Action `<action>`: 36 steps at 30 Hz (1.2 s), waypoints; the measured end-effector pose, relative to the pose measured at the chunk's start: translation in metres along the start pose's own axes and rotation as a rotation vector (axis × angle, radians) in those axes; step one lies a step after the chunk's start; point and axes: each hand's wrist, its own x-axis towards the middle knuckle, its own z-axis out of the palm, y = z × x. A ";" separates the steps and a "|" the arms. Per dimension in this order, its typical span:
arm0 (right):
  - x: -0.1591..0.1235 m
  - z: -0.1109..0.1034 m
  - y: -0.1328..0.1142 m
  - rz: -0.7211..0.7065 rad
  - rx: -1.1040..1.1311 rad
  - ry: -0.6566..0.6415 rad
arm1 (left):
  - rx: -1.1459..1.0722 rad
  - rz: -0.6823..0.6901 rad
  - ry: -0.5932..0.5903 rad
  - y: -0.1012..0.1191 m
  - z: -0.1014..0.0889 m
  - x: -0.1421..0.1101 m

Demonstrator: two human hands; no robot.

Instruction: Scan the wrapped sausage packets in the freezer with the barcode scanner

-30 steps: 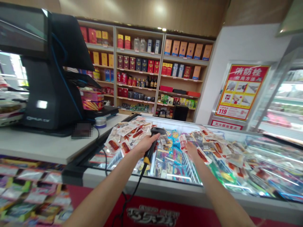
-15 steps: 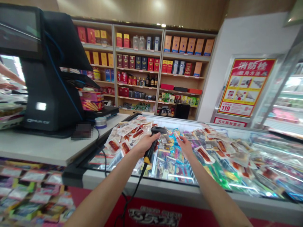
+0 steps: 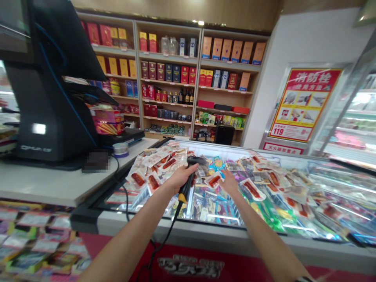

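My left hand (image 3: 184,177) is wrapped round the handle of a black barcode scanner (image 3: 185,188) with a yellow base, its head pointing right. A cable runs down from the scanner. My right hand (image 3: 230,184) pinches the right edge of a clear sealed packet (image 3: 214,180) with a reddish-brown meat snack inside. The packet is face up, just right of the scanner head. Similar meat packets (image 3: 153,182) lie in a pile on the left of the glass-topped freezer (image 3: 202,222), and another packet (image 3: 252,189) lies right of my right hand.
A black checkout terminal (image 3: 44,105) stands on the white counter (image 3: 58,184) at left, beside a small round tub (image 3: 120,149). More packets (image 3: 293,192) cover the freezer's right side. Shelves of boxes (image 3: 167,74) stand behind; a red-and-yellow poster (image 3: 305,103) hangs right.
My right hand has turned the packet from edge-on to face up and shifted it slightly lower. The scanner stays in my left hand. The view has swung a little to the right.
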 end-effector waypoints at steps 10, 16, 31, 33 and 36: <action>0.011 -0.008 0.015 -0.127 -0.035 -0.258 | 0.008 0.000 -0.007 0.000 -0.006 0.001; 0.002 -0.006 0.030 -0.084 0.169 0.070 | 0.023 0.001 -0.015 -0.002 0.003 0.001; 0.012 0.006 0.000 0.002 0.481 0.208 | 0.016 -0.008 -0.071 0.007 0.001 -0.013; 0.012 0.005 -0.002 0.016 0.483 0.205 | 0.033 -0.024 -0.081 0.008 0.001 -0.014; 0.012 0.002 -0.005 0.015 0.498 0.204 | 0.036 -0.019 -0.112 0.009 0.001 -0.015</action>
